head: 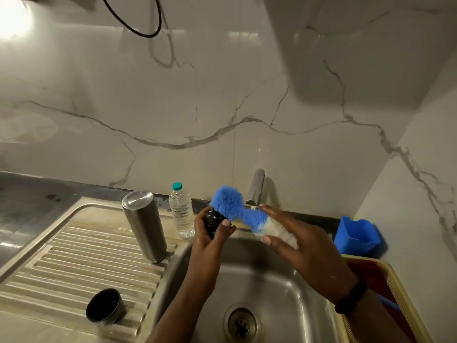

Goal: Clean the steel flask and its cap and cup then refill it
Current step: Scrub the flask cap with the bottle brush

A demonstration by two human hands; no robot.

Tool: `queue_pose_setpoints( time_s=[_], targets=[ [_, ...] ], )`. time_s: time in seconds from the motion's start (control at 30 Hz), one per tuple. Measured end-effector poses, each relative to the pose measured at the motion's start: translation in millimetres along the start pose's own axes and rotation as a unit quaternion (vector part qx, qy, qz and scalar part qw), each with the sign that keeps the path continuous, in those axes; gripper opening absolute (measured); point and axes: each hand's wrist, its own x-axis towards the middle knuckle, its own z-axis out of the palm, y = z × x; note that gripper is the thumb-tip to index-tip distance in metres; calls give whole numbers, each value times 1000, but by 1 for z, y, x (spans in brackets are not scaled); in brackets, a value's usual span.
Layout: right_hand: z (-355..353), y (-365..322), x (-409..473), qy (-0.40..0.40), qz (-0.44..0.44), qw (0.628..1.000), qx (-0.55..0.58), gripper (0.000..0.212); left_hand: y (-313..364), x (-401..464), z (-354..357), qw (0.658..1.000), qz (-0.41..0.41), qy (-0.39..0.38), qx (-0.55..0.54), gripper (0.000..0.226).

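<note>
The steel flask [144, 225] stands upside down on the ribbed drainboard, left of the sink. Its cup [105, 306], dark inside, stands mouth up near the drainboard's front. My left hand [210, 233] grips the small black cap [212, 220] above the sink's back left corner. My right hand [296, 238] holds a blue and white bottle brush [237, 211] around its white bristles. The brush's blue end lies against the cap.
A clear plastic water bottle [182, 211] with a teal lid stands behind the flask. The tap [256, 188] rises behind the sink basin [259, 280]. A blue holder [357, 233] and a yellow basket [395, 293] sit at the right.
</note>
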Motion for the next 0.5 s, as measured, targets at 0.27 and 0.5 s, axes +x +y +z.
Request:
queue_pose_setpoints(
  time_s=[0.27,0.5],
  targets=[
    [6,12,1,18,-15,998,-65,55,0,3,-7,992,68,27,105,52],
    [8,15,2,-5,13,999,-47,50,0,10,-12,987,86,-7,136,54]
  ],
)
